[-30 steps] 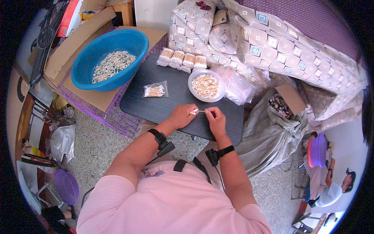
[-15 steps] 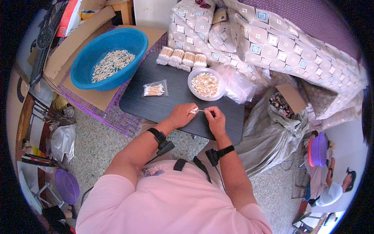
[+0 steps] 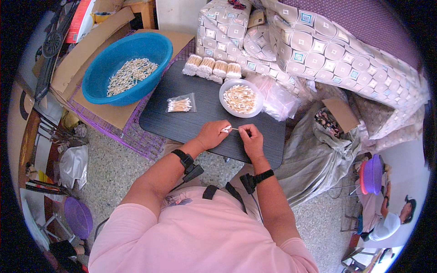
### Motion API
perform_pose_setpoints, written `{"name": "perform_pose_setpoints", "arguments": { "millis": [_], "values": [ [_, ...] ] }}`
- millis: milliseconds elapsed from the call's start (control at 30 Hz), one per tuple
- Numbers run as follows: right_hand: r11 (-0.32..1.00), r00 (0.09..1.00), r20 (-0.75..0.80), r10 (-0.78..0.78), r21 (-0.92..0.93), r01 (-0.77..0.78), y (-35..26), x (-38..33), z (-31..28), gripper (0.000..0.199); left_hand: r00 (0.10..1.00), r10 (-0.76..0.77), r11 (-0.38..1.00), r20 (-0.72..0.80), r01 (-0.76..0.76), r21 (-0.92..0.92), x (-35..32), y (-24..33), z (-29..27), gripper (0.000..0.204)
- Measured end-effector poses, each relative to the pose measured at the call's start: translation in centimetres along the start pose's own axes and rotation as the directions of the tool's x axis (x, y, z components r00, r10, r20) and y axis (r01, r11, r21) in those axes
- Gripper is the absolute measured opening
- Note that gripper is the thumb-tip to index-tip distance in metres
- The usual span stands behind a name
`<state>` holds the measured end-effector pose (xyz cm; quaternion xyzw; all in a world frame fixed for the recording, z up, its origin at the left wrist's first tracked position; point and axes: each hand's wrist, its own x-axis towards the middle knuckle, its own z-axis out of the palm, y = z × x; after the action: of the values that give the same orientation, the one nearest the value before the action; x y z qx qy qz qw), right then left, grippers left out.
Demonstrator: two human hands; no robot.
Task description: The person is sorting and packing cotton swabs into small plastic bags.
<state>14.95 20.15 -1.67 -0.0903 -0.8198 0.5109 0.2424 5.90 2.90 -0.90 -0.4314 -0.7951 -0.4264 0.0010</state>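
Above the near edge of the dark table, my left hand is closed around a small bunch of cotton swabs, their white tips poking out by the thumb. Just to its right, my right hand pinches the end of a single cotton swab, which spans the gap between both hands. A translucent bowl of loose cotton swabs stands right beyond my hands. On the table's left side lies a clear bag with a layer of swabs in it. Bundled packs of swabs line the far edge.
A blue basin with many swabs sits on cardboard over a purple wire rack at left. Clear plastic bags lie at the table's right corner. A patterned sofa stands behind. Another person sits far right.
Both hands stay in nearly the same place. The single swab between them looks slightly turned; nothing else has visibly moved.
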Motion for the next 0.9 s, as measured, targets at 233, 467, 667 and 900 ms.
{"name": "perform_pose_setpoints", "arguments": {
  "millis": [233, 467, 667, 900],
  "values": [
    [1.0, 1.0, -0.006, -0.015, -0.004, 0.015, 0.34, 0.08, 0.05, 0.013, 1.0, 0.003, 1.0, -0.01, -0.003, 0.001, -0.02, -0.15, 0.16, 0.022],
    [1.0, 1.0, -0.004, 0.005, -0.004, -0.005, 0.24, 0.03, 0.12, 0.012, 1.0, 0.006, 1.0, -0.006, -0.006, -0.004, -0.06, -0.17, 0.04, 0.023],
    [1.0, 1.0, -0.005, -0.001, -0.012, 0.001, -0.03, 0.01, 0.17, 0.012, 1.0, -0.014, 1.0, -0.007, 0.014, -0.008, -0.11, -0.23, 0.04, 0.024],
    [1.0, 1.0, -0.004, -0.009, -0.01, 0.009, 0.21, -0.02, 0.09, 0.013, 1.0, 0.003, 1.0, 0.003, -0.003, 0.012, -0.04, -0.2, -0.01, 0.024]
  ]
}}
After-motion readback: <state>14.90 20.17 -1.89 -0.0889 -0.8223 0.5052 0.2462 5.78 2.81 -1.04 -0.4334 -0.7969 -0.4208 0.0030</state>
